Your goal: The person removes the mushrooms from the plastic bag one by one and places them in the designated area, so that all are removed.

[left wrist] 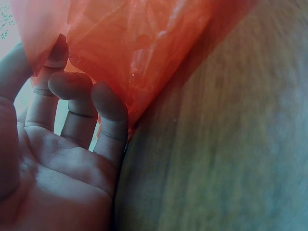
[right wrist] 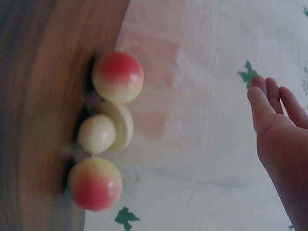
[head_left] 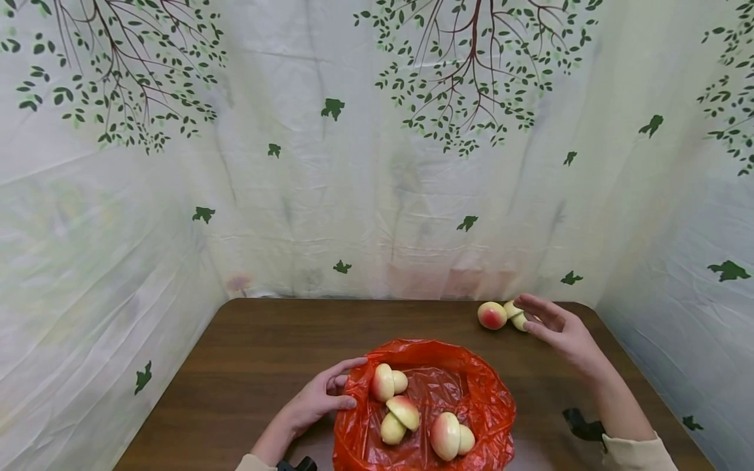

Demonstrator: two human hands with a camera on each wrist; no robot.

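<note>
A red plastic bag [head_left: 497,392] stands with its mouth spread wide at the table's near side. Inside it lie three toy mushrooms, pale yellow with reddish caps: an upper-left one [head_left: 383,383], a middle one [head_left: 403,412] and a right one [head_left: 446,435]. My left hand [head_left: 315,399] pinches the bag's left rim; in the left wrist view the red film [left wrist: 144,53] passes between thumb and fingers. Over the far right of the table, my right hand [head_left: 559,330] is held with fingers extended, holding nothing. Near it sit three more mushrooms [right wrist: 118,77], partly covered by the hand in the head view.
The brown wooden table [head_left: 283,333] reaches back to a pale hanging cloth [head_left: 365,196] printed with branches and green leaves. More cloth hangs along both sides. A black strap piece [head_left: 583,425] is at the right wrist.
</note>
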